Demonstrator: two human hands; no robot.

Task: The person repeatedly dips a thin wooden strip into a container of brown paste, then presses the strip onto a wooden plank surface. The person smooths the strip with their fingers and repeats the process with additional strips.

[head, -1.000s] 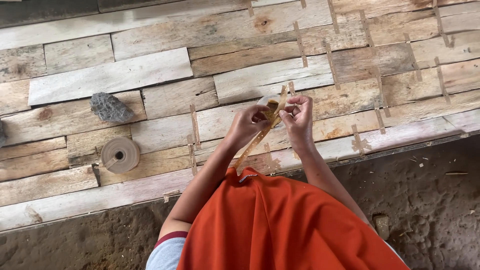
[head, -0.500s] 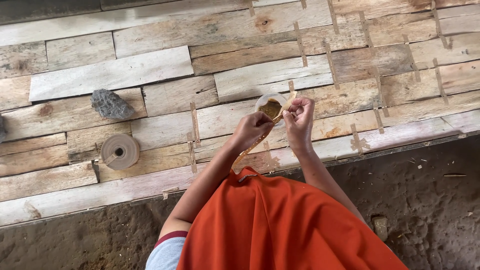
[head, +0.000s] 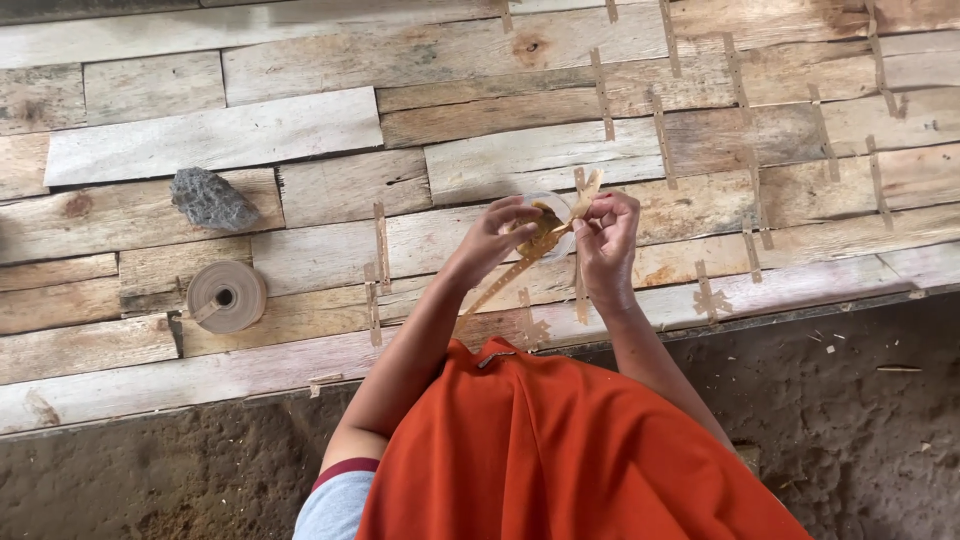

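Note:
My left hand (head: 495, 238) and my right hand (head: 606, 238) are raised together over a surface of pale wooden boards (head: 300, 130). Between them runs a thin tan strip (head: 500, 285), slanting from my right fingertips down toward my left forearm. My right hand pinches its upper end. My left fingers press on it beside a small clear cup (head: 548, 212) with brown paste inside. Whether the cup rests on the boards or is held, I cannot tell.
A grey rock (head: 212, 200) and a roll of brown tape (head: 226, 296) lie on the boards to the left. Short tape strips (head: 380, 240) are stuck across many board joints. Dark dirt ground (head: 880, 410) lies below the boards' edge. Orange cloth (head: 570, 450) covers my lap.
My hands have moved slightly apart, and the clear cup now shows between them. The strip lies across the cup's rim instead of hanging from closed fingers.

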